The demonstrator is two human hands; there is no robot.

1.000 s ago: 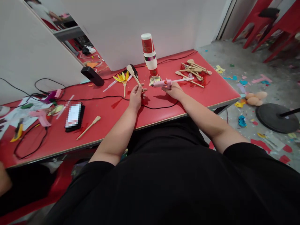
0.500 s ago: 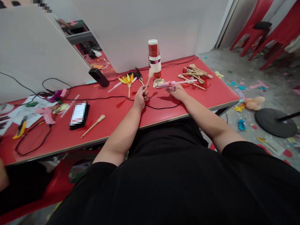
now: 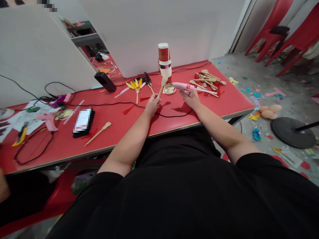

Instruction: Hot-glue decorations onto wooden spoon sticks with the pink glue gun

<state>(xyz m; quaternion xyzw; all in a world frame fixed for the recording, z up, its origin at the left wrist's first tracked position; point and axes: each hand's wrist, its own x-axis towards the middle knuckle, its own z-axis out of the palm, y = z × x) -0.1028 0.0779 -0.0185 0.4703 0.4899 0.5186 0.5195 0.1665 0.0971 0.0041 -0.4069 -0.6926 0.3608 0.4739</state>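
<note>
My left hand (image 3: pixel 154 103) is closed around the lower part of a wooden stick (image 3: pixel 162 85), its wide pale head tilted up and to the right. In my right hand (image 3: pixel 191 96) is a pink hot glue gun (image 3: pixel 183 86) with a clear glue stick poking out of its back. The gun's nozzle points left, close to the stick's head; whether they touch I cannot tell. Below the nozzle lies a small round dish (image 3: pixel 169 89). A stack of red and white paper cups (image 3: pixel 164 54) stands just behind.
Similar wooden sticks with red tassels lie in a pile (image 3: pixel 209 79) to the right. On the left are a yellow-feathered stick (image 3: pixel 136 86), a phone (image 3: pixel 83 121), a single stick (image 3: pixel 97 133), another glue gun (image 3: pixel 50 121) and a utility knife (image 3: pixel 21 134). A black cord crosses the red table (image 3: pixel 124 122).
The glue gun has lifted slightly and its nozzle now sits nearer the head of the stick. The stick in my left hand has shifted right and tilts more.
</note>
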